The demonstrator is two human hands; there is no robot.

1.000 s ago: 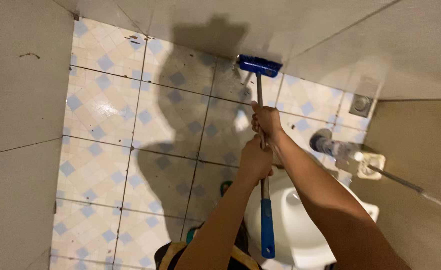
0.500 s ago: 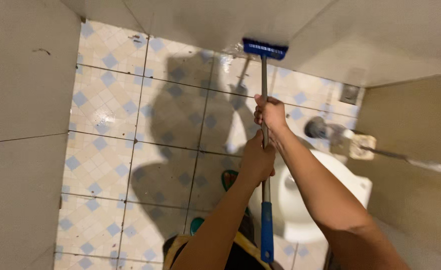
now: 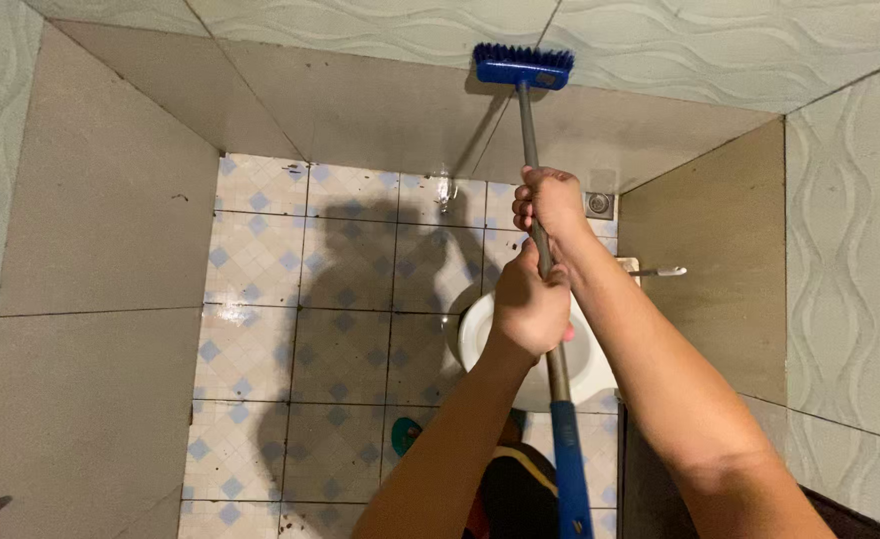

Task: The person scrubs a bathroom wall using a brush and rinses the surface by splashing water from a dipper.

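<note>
Now, fingers: both sets curled tight round the broom handle [image 3: 538,250]
Right hand [image 3: 550,205]: higher on the handle
Left hand [image 3: 530,309]: just below it
Brush head [image 3: 523,66]: blue, against the far wall tiles
Below: white bowl [image 3: 480,334], patterned floor [image 3: 300,299]

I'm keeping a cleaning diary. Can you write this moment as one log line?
left hand: grips brush handle, lower | right hand: grips handle, higher | blue brush head: against far wall tiles | white bowl: on floor below
</note>
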